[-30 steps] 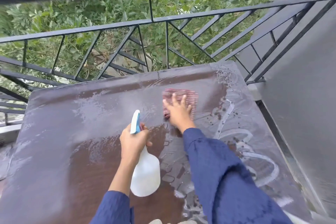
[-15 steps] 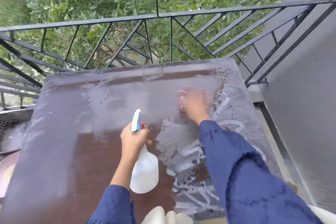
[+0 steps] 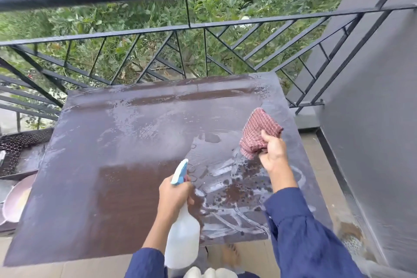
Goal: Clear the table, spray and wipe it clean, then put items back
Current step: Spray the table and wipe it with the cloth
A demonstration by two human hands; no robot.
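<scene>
Head view shows my right hand [image 3: 274, 153] has lifted the bunched cloth [image 3: 259, 134] off the wet table [image 3: 112, 153], fingers closed around it, while my left hand [image 3: 174, 195] grips the spray bottle [image 3: 182, 241], so wiping pauses.

Wet glossy table [image 3: 117, 187], woven checked cloth [image 3: 259, 133]

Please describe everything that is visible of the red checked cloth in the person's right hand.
The red-and-white checked woven cloth looks like a soft, waffle-textured kitchen rag, folded or bunched into a thick pad. The right hand grips its lower right part, fingers curled over the edge. It is tilted up, upper corner pointing away, over the right side of the wet dark brown tabletop. Whether its lower edge touches the surface cannot be told. Whitish streaks lie on the table just below it.
</scene>
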